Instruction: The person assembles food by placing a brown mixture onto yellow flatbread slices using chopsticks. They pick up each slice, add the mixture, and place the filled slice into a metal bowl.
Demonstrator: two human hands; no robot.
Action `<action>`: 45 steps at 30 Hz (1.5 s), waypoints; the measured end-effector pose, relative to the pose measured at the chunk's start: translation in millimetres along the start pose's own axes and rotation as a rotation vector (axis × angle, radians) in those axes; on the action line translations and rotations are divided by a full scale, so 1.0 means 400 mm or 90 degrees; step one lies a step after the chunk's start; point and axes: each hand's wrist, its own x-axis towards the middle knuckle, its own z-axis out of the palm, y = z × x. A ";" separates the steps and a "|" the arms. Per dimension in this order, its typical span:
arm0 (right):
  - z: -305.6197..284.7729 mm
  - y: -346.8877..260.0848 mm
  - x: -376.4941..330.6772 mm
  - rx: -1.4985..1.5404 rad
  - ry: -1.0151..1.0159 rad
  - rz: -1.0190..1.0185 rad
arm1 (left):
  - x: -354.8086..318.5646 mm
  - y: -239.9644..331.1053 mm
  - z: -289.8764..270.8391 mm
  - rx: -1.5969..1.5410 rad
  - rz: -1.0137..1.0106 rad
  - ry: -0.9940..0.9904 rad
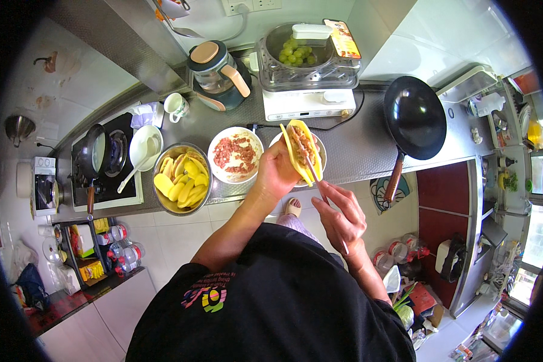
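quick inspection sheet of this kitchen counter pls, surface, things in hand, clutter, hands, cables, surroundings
surface: grey steel counter, crowded along the wall.
job's things: yellow pepper split open with meat filling inside, held over a bowl; chopsticks reach into it; plate of minced meat; metal bowl of yellow pepper pieces.
clutter: black wok, steamer with green grapes, kettle, mug, white bowl with spoon, stove with pot.
hands: left hand grips the pepper; right hand holds the chopsticks.
cables: black cord runs from the steamer along the counter.
surroundings: tiled floor, shelf of jars at left, red cabinet at right.
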 end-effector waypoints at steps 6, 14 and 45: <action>-0.019 -0.007 -0.012 0.026 0.052 0.016 | -0.002 0.002 0.007 0.044 0.030 0.047; -0.036 -0.022 -0.038 0.030 0.016 0.040 | 0.016 0.017 0.021 0.059 0.054 0.119; -0.074 -0.014 -0.042 0.226 0.217 0.298 | 0.022 0.063 -0.032 0.201 0.171 0.067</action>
